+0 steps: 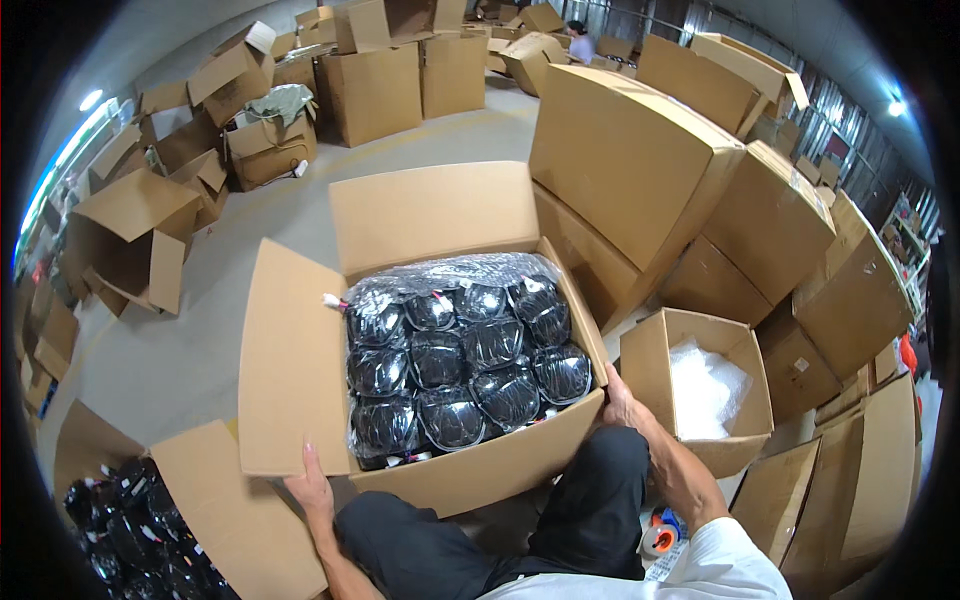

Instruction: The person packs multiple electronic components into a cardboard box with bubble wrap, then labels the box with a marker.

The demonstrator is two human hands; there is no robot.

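In front of my knees stands an open cardboard box (470, 480), tilted toward me with its flaps spread out. Several rows of rounded black items (437, 358) in clear plastic wrap fill it; their exact kind I cannot make out. A sheet of bubble wrap (460, 275) lies along the far side of the contents. My left hand (312, 488) grips the near corner of the left flap (290, 370), thumb on top, fingers hidden underneath. At the near right corner, my right hand (622, 402) is closed on the box's edge, its fingers partly hidden.
A smaller box (690, 460) holding clear bubble wrap (705, 390) stands at my right. Tall stacked cartons (640, 170) rise behind it. Another box (240, 510) with black wrapped items (140, 530) sits at lower left. A tape dispenser (660, 538) lies by my right leg.
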